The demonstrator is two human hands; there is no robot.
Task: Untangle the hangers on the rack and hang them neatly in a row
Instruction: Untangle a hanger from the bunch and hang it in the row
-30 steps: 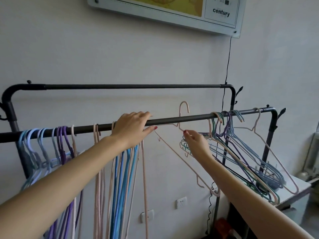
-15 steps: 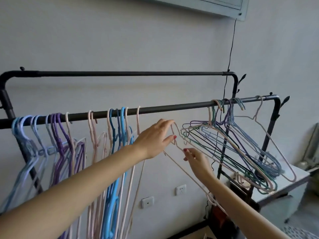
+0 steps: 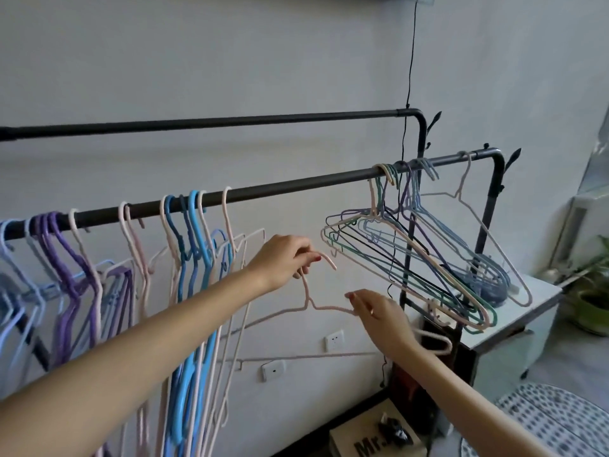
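A black rack rail (image 3: 296, 187) slopes up to the right. Purple, pink and blue hangers (image 3: 184, 232) hang in a row on its left half. At its right end sits a tangled bunch of green, blue, purple and pink hangers (image 3: 412, 258). Below the rail, between the two groups, a pink hanger (image 3: 308, 300) is off the rail. My left hand (image 3: 286, 258) grips its hook near the neck. My right hand (image 3: 382, 313) pinches its right shoulder wire. Its bottom bar runs low across the wall.
A second, higher black rail (image 3: 230, 122) runs behind. A white side table (image 3: 514, 321) stands under the tangled bunch, with a potted plant (image 3: 593, 291) beyond it. A cardboard box (image 3: 375, 438) and a dotted mat (image 3: 540, 427) lie on the floor. Wall sockets (image 3: 333, 340) sit low.
The pink hanger has come off the rail and dropped below it. My left hand left the rail and took its hook; my right hand slid onto its shoulder wire. The view tilted down.
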